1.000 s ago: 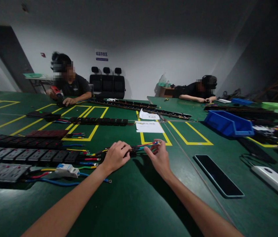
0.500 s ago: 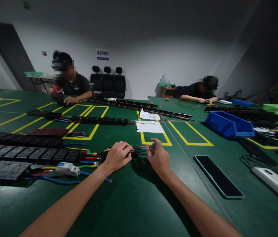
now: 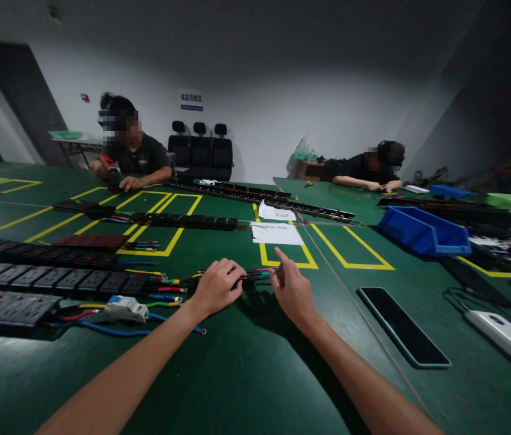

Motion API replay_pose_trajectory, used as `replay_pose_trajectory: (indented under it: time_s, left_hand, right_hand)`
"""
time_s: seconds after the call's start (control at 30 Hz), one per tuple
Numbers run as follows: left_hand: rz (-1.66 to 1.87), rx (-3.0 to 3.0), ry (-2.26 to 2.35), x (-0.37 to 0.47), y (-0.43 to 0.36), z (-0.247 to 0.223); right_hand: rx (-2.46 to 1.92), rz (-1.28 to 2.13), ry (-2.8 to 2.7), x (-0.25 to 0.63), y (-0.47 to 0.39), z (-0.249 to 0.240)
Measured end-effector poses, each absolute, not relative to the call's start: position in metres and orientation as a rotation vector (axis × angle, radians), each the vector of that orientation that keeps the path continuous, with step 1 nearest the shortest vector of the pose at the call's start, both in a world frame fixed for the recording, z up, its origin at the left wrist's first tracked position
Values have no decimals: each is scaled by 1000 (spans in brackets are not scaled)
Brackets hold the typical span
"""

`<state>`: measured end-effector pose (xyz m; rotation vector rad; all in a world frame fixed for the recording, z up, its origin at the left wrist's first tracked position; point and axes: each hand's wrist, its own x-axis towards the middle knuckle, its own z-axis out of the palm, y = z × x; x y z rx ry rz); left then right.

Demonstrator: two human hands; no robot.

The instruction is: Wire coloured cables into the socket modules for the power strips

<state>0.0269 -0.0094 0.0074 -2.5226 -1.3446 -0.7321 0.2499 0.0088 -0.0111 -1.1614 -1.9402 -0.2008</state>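
Under my left hand [image 3: 219, 285] runs a dark cable bundle, and the fingers are curled around it. Thin red, green and blue wires [image 3: 262, 273] come out to its right. My right hand [image 3: 292, 289] is at their ends, the thumb against them and the index finger stretched upward. Its other fingers are curled and partly hidden behind the wires. Left of my left hand lie black power strips [image 3: 46, 277] with coloured leads ending in ring terminals. Beside the nearest strip, a white breaker-like block [image 3: 127, 308] sits among the wires.
A phone [image 3: 403, 326] and a white device [image 3: 507, 338] lie to the right. Farther back stand a blue bin [image 3: 423, 231] and paper labels [image 3: 277, 233]. Long black strips [image 3: 264, 197] cross the table. Two people work opposite; one holds a red power drill [image 3: 110, 169].
My right index finger has lifted and straightened away from the wire ends. My left hand stays on the bundle. The view has shifted very slightly.
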Motion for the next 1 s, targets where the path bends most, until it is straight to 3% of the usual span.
replay_pose_trajectory:
  time_s: [0.2, 0.73, 1.0]
  left_hand:
    - [-696, -2515, -1347, 27, -10, 9]
    - [-704, -2509, -1335, 26, -8, 4]
    - [-694, -2522, -1333, 26, -9, 7]
  right_hand:
    - [-1312, -132, -1907, 245, 7, -15]
    - [-1054, -187, -2050, 242, 7, -16]
    - [-1166, -112, -1957, 245, 4, -14]
